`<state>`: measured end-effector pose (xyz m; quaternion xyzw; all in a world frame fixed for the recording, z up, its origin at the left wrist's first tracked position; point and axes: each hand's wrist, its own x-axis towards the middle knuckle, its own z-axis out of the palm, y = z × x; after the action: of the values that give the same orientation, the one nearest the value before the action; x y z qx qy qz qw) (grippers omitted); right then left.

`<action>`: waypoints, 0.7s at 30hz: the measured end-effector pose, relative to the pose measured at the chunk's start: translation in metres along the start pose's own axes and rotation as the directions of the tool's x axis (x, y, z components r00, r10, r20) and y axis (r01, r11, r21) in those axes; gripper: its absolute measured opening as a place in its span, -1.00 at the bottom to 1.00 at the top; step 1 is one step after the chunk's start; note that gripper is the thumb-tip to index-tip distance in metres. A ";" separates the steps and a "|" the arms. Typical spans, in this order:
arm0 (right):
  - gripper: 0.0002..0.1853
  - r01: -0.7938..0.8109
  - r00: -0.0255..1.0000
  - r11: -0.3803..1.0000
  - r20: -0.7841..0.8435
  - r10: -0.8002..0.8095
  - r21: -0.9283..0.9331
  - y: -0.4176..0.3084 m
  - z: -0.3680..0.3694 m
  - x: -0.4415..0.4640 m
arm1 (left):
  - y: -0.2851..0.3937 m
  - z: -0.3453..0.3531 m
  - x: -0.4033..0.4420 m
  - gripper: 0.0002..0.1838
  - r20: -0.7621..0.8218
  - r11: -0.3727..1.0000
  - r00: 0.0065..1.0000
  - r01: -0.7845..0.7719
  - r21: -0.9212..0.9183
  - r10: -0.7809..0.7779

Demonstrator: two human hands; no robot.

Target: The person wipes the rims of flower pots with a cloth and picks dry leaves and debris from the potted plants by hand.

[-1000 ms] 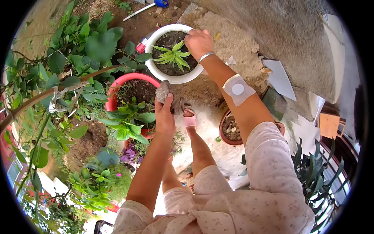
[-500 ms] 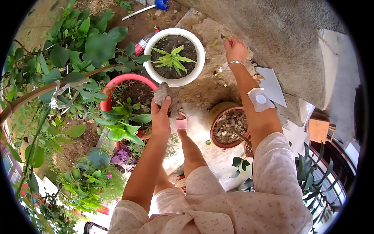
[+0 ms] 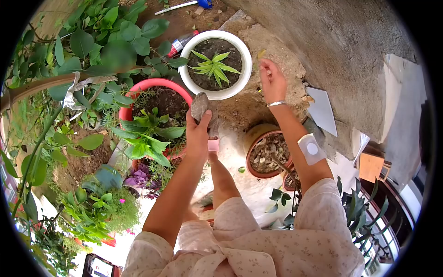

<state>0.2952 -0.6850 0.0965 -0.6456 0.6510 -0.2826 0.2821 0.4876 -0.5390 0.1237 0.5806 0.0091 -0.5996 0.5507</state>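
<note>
My left hand (image 3: 197, 134) is closed round a grey-brown stone (image 3: 200, 106), thumb pressed on its side. The stone sits between the red-rimmed pot (image 3: 152, 83) and the white pot (image 3: 248, 64). A spiky yellow-green plant (image 3: 214, 68) grows in dark soil in the white pot. My right hand (image 3: 273, 82), with a silver bracelet at the wrist, is just right of that pot above bare dirt. Its fingers are loosely curled and apart, and I see nothing held in them. A yellow leaf (image 3: 261, 54) lies beyond its fingertips.
A terracotta pot (image 3: 270, 154) of dry debris stands below my right forearm. White board (image 3: 321, 111) leans by the concrete wall (image 3: 341, 60). Leafy branches (image 3: 83, 44) crowd the left. A red-labelled bottle (image 3: 177, 46) lies behind the white pot.
My right hand has drawn back toward me and loosened; the small greenish bit at its fingertips is no longer seen there. My left hand still holds the stone. The view has shifted slightly.
</note>
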 end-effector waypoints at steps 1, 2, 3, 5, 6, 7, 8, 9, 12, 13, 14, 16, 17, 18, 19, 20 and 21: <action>-0.74 0.028 0.995 0.996 0.096 -0.035 0.079 -0.023 -0.001 -0.011 | 0.004 0.002 0.000 -0.52 -0.004 0.999 1.000 0.023 0.047 -0.023; -0.74 0.047 0.978 0.986 0.191 -0.078 0.161 -0.042 0.001 -0.025 | 0.005 0.002 0.001 -0.52 -0.015 0.997 0.999 0.032 0.068 -0.031; -0.69 0.086 0.946 0.973 0.290 -0.147 0.215 -0.054 0.008 -0.038 | 0.007 0.003 0.001 -0.52 -0.027 0.995 0.999 0.041 0.088 -0.039; -0.56 0.268 0.817 0.948 0.481 -0.318 0.171 -0.081 0.016 -0.060 | 0.005 0.004 0.003 -0.51 -0.049 0.994 0.993 0.111 -0.013 -0.112; -0.56 0.245 0.792 0.939 0.509 -0.338 0.243 -0.080 0.028 -0.072 | -0.001 0.001 0.006 -0.48 -0.017 0.988 0.992 0.121 -0.096 -0.123; -0.56 0.217 0.766 0.926 0.533 -0.359 0.310 -0.077 0.041 -0.082 | 0.001 0.001 0.007 -0.48 -0.023 0.989 0.993 0.116 -0.095 -0.119; -0.56 0.217 0.764 0.924 0.534 -0.361 0.315 -0.072 0.052 -0.089 | 0.002 0.001 0.008 -0.53 0.031 0.975 0.993 0.117 -0.191 -0.114; -0.57 0.153 0.814 0.935 0.496 -0.302 0.319 -0.075 0.059 -0.092 | 0.002 0.000 0.010 -0.58 0.084 0.951 0.991 0.124 -0.284 -0.104; -0.56 0.060 0.880 0.933 0.422 -0.218 0.356 -0.091 0.077 -0.087 | 0.012 -0.008 0.017 -0.51 0.117 0.972 0.992 0.081 -0.222 -0.056; -0.54 0.033 0.903 0.924 0.386 -0.192 0.382 -0.100 0.084 -0.079 | 0.020 -0.006 0.014 -0.48 0.086 0.982 0.996 0.025 -0.186 -0.009; -0.55 0.101 0.909 0.916 0.338 -0.244 0.389 -0.107 0.095 -0.072 | 0.027 -0.003 0.009 -0.43 0.029 0.975 0.998 0.056 -0.213 -0.051; -0.55 0.241 0.901 0.934 0.297 -0.316 0.263 -0.105 0.122 -0.055 | 0.031 0.003 0.002 -0.41 -0.035 0.979 0.996 0.073 -0.191 -0.081; -0.56 0.371 0.881 0.921 0.267 -0.390 0.121 -0.103 0.133 -0.049 | 0.031 0.006 -0.001 -0.39 -0.097 0.981 0.989 0.092 -0.173 -0.110; -0.57 0.359 0.894 0.933 0.275 -0.355 0.039 -0.104 0.140 -0.047 | 0.027 0.006 -0.001 -0.38 -0.077 0.995 0.997 0.021 -0.098 -0.029; -0.57 0.366 0.893 0.930 0.268 -0.362 0.037 -0.103 0.144 -0.046 | 0.024 0.003 -0.003 -0.38 -0.070 0.995 0.997 0.014 -0.101 -0.021; -0.57 0.349 0.855 0.937 0.418 -0.309 -0.022 -0.102 0.146 -0.048 | 0.021 -0.001 -0.009 -0.40 -0.008 0.993 0.999 0.041 -0.111 -0.042; -0.58 0.338 0.797 0.937 0.556 -0.235 -0.087 -0.105 0.143 -0.052 | 0.020 -0.002 -0.017 -0.41 0.052 0.990 0.996 0.073 -0.121 -0.067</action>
<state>0.4721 -0.6345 0.0761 -0.8129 0.4629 -0.0691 0.3467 0.4983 -0.5347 0.1475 0.5303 0.0530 -0.6307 0.5641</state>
